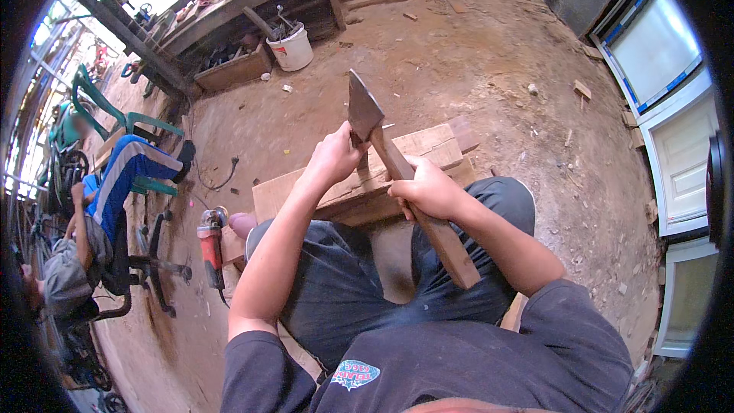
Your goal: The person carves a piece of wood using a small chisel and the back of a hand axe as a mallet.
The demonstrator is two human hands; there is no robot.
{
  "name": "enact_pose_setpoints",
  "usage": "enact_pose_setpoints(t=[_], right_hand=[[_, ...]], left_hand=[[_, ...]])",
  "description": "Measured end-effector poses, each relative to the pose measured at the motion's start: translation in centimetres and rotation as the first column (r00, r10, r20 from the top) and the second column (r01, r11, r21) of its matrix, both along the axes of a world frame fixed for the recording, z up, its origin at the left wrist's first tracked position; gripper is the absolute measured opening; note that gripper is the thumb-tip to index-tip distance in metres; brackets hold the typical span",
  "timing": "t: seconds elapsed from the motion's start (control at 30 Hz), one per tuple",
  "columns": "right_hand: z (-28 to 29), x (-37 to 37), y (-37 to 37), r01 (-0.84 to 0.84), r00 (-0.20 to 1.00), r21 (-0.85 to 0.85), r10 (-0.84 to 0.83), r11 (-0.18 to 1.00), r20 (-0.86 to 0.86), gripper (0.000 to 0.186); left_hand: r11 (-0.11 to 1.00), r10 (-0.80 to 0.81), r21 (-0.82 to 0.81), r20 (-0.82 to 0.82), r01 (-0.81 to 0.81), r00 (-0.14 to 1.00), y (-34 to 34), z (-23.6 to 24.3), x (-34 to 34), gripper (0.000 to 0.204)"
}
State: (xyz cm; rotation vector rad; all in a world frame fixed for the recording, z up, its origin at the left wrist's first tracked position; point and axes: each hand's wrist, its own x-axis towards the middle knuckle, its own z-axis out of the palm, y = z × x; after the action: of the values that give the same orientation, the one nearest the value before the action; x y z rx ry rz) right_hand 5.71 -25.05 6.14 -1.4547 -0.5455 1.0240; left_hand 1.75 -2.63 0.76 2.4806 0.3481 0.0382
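Observation:
An axe with a dark, wedge-shaped metal head (365, 109) and a pale wooden handle (449, 254) slants across my lap, its pointed end up and away from me. My left hand (336, 154) grips the axe at its head, fingers curled by the metal. Around the middle of the handle wraps my right hand (430, 190). Beneath both hands, a thick wooden beam (428, 147) lies crosswise in front of my knees. A dark narrow piece (363, 162) shows below the head beside my left fingers; I cannot tell what it is.
A red angle grinder (211, 251) rests left of my knee, its cord trailing. Farther left, another person (73, 260) sits near a green plastic chair (138, 118). A white bucket (291, 49) holds tools by a workbench (237, 4). White-framed panels (677, 153) line the right side.

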Motion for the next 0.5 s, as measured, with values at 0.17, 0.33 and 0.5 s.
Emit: enact_pose_setpoints(t=[0.17, 0.33, 0.5], right_hand=[[0.3, -0.3, -0.3, 0.007, 1.0, 0.081, -0.005, 0.997, -0.018, 0.026], [-0.5, 0.3, -0.5, 0.051, 0.999, 0.181, -0.052, 0.982, -0.001, 0.026], [-0.1, 1.0, -0.1, -0.109, 0.988, -0.037, 0.104, 0.993, -0.118, 0.023]], left_hand=[[0.999, 0.013, 0.044, -0.001, -0.012, 1.0, 0.0, 0.2, -0.3, 0.041], [0.999, 0.037, 0.04, -0.042, -0.036, 0.998, -0.1, 0.6, 0.0, 0.045], [0.998, 0.044, -0.047, -0.11, -0.049, 0.993, 0.6, 0.7, 0.0, 0.05]])
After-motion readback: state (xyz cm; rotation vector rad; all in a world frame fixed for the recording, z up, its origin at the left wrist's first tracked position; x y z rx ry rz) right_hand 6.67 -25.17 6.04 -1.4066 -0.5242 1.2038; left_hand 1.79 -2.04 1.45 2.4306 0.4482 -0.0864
